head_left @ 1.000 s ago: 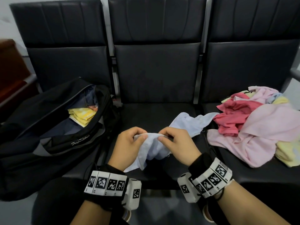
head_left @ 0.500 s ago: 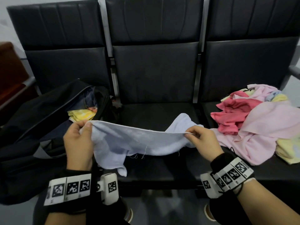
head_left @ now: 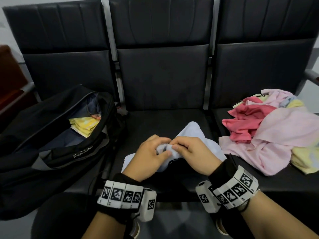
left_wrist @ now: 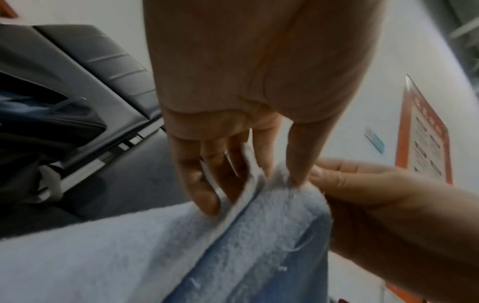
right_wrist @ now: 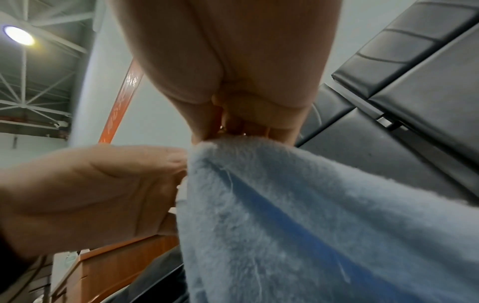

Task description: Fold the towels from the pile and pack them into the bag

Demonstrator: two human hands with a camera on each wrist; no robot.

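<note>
A pale blue towel (head_left: 191, 135) hangs over the middle seat, doubled between my hands. My left hand (head_left: 151, 152) and right hand (head_left: 189, 150) meet above the seat's front, each pinching the towel's top edge. The left wrist view shows my left hand (left_wrist: 259, 180) pinching the towel (left_wrist: 181, 246) with the thumb against the fingers. In the right wrist view my right hand (right_wrist: 233, 131) pinches the towel (right_wrist: 298, 215). The pile of pink, red and yellow towels (head_left: 269, 133) lies on the right seat. The black bag (head_left: 51, 144) sits open on the left seat.
A folded yellow towel (head_left: 84, 125) lies inside the bag's opening. Three black padded seats (head_left: 162, 75) with backrests stand in a row, metal bars between them. A brown wooden piece of furniture (head_left: 10, 80) stands at far left.
My hands were spread wide, stretching the towel's edge between them. Now they have come together at the centre, bringing the two ends of the towel to each other.
</note>
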